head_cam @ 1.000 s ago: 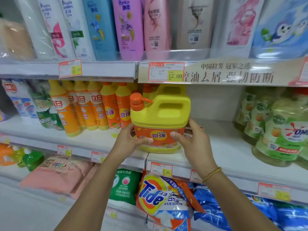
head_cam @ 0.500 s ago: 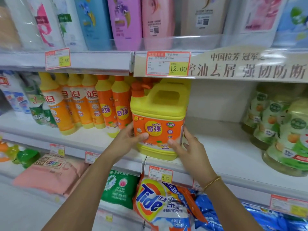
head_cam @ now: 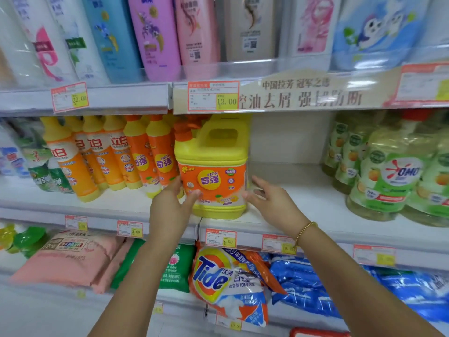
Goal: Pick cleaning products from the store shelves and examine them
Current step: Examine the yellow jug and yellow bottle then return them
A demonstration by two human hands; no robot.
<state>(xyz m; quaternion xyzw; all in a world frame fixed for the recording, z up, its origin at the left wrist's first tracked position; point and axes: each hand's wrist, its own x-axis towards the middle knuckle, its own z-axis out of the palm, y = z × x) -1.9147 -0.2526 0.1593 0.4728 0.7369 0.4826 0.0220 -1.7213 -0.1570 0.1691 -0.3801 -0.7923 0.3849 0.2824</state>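
While the jug stands on the shelf between loosely spread fingers, left hand touching its side, right hand just beside it, it looks heavy, stiff and slick, so it is best taken by the handle.

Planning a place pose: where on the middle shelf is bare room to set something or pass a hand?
Widest bare patch: middle shelf between the yellow jug and the green bottles; the right hand sits at its jug-side edge. Narrow strip along the front before the orange bottles. Crowded: left of the jug, bottles packed tight, left hand there.
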